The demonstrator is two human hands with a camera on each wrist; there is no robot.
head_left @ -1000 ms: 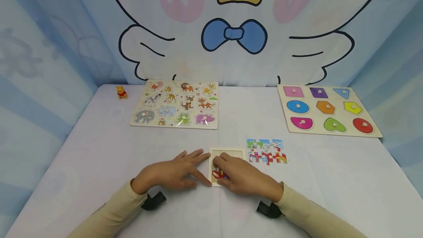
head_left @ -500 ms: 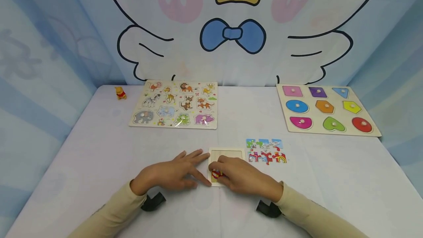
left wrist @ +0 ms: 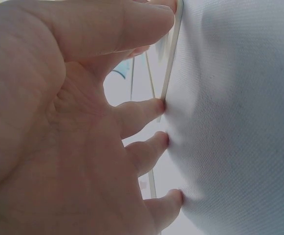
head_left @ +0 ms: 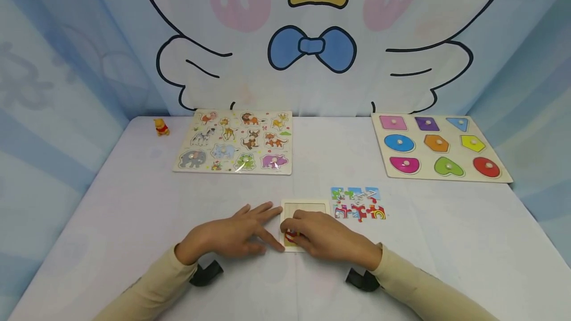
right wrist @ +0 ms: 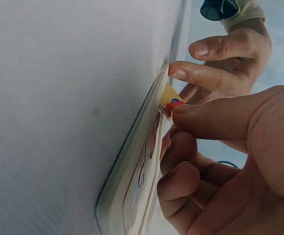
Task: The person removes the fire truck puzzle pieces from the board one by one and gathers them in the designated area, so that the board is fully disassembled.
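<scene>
A small wooden puzzle frame (head_left: 308, 201) lies flat near the middle of the white table. My left hand (head_left: 236, 234) is spread beside it, fingers extended, with the index finger and thumb side touching its left edge. Over the frame is my right hand (head_left: 327, 236), fingers curled. It pinches a jigsaw piece (right wrist: 173, 102), yellow with red and blue, which stands tilted at the frame's far side in the right wrist view. My right fingers hide much of the frame's inside. Several loose jigsaw pieces (head_left: 359, 211), blue and red, lie in two rows just right of the frame.
An animal peg puzzle board (head_left: 209, 163) stands at the back left, beside a small bear figure (head_left: 161, 127). At the back right is a board of coloured shapes (head_left: 428, 166). A printed curtain (head_left: 312, 88) hangs behind the table.
My right hand has shifted slightly left over the frame with the jigsaw piece, and less of the red picture shows. The left hand keeps its place. The head view has drifted a little.
</scene>
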